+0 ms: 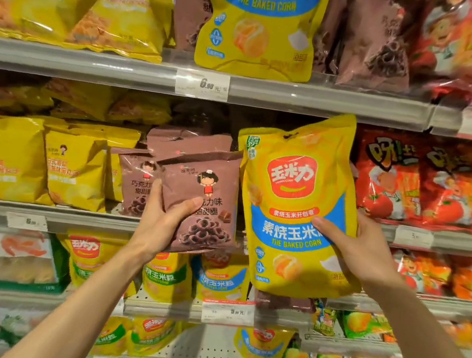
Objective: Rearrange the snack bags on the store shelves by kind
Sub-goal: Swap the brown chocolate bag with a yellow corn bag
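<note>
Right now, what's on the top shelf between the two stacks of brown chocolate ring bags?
In the head view, one yellow-and-blue baked corn bag stands between the left brown bag and the right brown bag, partly covering the left one.

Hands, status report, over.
Left hand grips brown chocolate-ring bag. Right hand grips yellow baked corn bag. Both off shelf; nothing blocking.

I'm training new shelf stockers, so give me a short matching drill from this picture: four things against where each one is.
Things:
1. brown chocolate-ring bag
2. baked corn bag
3. second baked corn bag
4. 6.90 price tag

Places:
A. standing on the top shelf
B. held in the right hand
C. on the top shelf's front rail
D. held in the left hand

Pairs: 1-D, 2-B, 3-A, 4-C
</note>
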Action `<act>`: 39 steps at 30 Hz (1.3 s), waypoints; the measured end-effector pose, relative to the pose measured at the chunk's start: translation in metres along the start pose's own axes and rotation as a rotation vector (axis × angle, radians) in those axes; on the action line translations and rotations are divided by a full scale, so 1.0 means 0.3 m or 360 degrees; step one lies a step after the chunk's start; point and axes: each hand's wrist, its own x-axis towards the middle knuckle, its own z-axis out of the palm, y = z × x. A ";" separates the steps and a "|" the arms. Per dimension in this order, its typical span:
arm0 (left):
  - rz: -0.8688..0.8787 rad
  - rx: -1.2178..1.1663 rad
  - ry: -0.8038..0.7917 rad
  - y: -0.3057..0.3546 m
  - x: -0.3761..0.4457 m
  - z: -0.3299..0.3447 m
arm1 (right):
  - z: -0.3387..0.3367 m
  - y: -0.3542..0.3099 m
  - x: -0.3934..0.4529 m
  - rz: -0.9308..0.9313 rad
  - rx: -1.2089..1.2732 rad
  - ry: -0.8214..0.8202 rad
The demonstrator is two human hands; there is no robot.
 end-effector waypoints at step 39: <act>0.0009 0.0324 -0.0072 -0.044 0.072 0.094 | -0.011 0.050 0.059 -0.0013 0.0093 0.0112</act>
